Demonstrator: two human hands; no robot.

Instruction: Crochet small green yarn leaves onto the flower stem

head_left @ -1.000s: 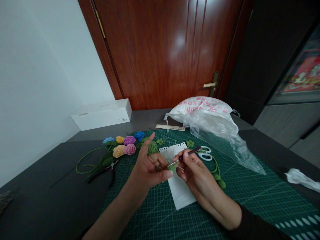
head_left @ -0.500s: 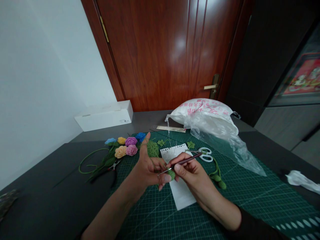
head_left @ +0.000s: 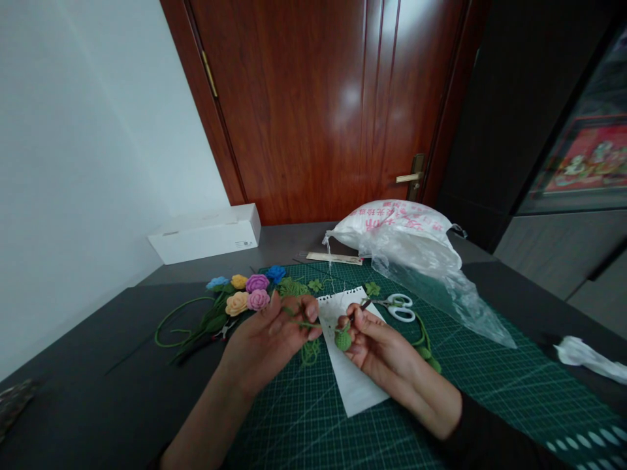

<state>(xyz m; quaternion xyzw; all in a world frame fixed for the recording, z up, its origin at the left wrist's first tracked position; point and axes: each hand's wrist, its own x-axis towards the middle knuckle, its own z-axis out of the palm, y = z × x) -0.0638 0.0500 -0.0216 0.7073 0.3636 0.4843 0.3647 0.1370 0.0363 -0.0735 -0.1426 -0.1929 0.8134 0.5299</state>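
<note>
My right hand [head_left: 379, 339] is closed around a dark-handled crochet hook [head_left: 363, 305]; a small rounded green crochet piece [head_left: 343, 339] hangs at its fingertips. To the left, my left hand [head_left: 274, 329] is turned palm up with curled fingers. A strand of green yarn [head_left: 307, 324] runs through those fingers toward the crochet piece. Behind and below that hand lies more loose green yarn [head_left: 294, 287]. Under both hands is a sheet of white paper [head_left: 350, 378], torn along its top edge, on a green cutting mat [head_left: 294, 405]. The hook's tip is hidden.
Crocheted flowers [head_left: 257, 282] with green stems and pliers [head_left: 224, 329] lie left. White-handled scissors [head_left: 401, 307], a green leafy stem [head_left: 426, 346] and small green leaf pieces [head_left: 372, 288] lie right. Farther back are a white box [head_left: 210, 232], a ruler [head_left: 334, 258] and a stuffed plastic bag [head_left: 396, 225].
My left hand has let go of the crochet piece, moved left and turned palm up. The piece now hangs from my right hand, and the hook has tilted more upright.
</note>
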